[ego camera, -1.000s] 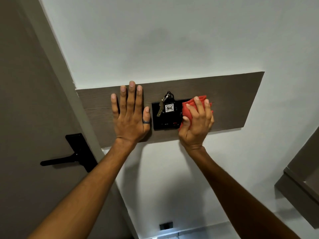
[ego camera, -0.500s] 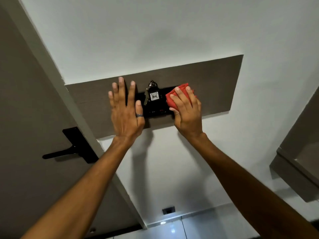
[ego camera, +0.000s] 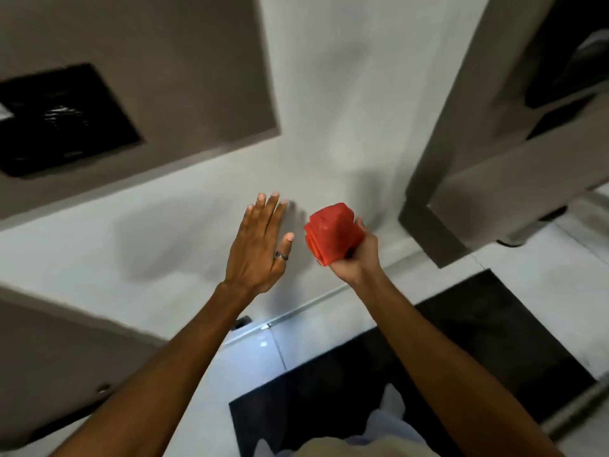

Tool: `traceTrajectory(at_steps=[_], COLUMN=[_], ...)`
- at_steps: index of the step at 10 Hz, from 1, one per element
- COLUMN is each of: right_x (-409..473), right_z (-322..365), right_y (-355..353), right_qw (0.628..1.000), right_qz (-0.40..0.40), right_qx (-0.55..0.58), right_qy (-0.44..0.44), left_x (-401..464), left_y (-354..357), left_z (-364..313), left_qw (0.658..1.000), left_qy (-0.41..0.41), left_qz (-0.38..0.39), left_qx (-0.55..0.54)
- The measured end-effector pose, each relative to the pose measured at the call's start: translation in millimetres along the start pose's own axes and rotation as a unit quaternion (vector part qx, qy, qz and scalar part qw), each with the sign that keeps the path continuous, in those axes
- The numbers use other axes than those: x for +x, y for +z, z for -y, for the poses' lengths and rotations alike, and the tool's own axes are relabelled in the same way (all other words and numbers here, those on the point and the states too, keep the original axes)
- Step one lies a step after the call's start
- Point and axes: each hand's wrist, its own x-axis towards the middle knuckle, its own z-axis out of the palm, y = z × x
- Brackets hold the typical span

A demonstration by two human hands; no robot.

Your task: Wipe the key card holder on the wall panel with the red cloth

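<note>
Both hands (ego camera: 255, 255) (ego camera: 357, 255) lowered; holder (ego camera: 62, 120) seemingly uncovered

Dim, even indoor light. Heavy motion blur throughout, worst at the edges. Soft arm shadows on the white wall (ego camera: 329, 94). Bright glare on the floor tile (ego camera: 263, 344). Wide-angle bending of straight lines.

I see the folded red cloth (ego camera: 333, 234) bunched into a thick wad, held in my right hand (ego camera: 357, 255). The glossy black rectangular key card holder (ego camera: 62, 120) sits in the grey-brown wall panel (ego camera: 184, 77), well apart from the cloth.
</note>
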Motion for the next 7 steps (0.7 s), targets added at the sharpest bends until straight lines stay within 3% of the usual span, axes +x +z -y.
traceTrajectory(at_steps=[1, 2, 3, 4, 5, 6, 7], right_x=[6.6, 13.0, 44.1, 95.2, 113.4, 108.6, 94.9], right_z=[81.8, 177.0, 260.6, 306.0, 309.7, 306.6, 278.4], right_y=[-50.3, -85.8, -131.3, -187.0, -222.7, -215.3, -199.4], right_qw=[0.996, 0.959, 0.775, 0.427, 0.315, 0.326, 0.38], right_qz=[-0.019, -0.061, -0.094, -0.065, -0.039, -0.056, -0.132], right_qx=[-0.03, -0.196, -0.537, -0.878, -0.943, -0.938, -0.897], right_qy=[-0.08, -0.194, -0.321, -0.205, -0.102, -0.099, -0.185], left_x=[35.4, 72.2, 108.4, 136.7, 142.6, 136.9, 132.1], left_y=[43.3, 76.5, 103.5, 127.4, 142.8, 134.5, 112.4], left_z=[-43.8, -85.1, -123.3, -147.4, -160.3, -165.5, -166.6], left_qw=[0.996, 0.989, 0.982, 0.977, 0.97, 0.972, 0.986], left_qy=[0.001, 0.011, 0.001, -0.014, -0.011, -0.013, -0.016], left_qz=[0.09, 0.143, 0.18, 0.213, 0.24, 0.227, 0.146], left_qx=[-0.022, -0.041, -0.047, -0.02, 0.036, 0.06, 0.074])
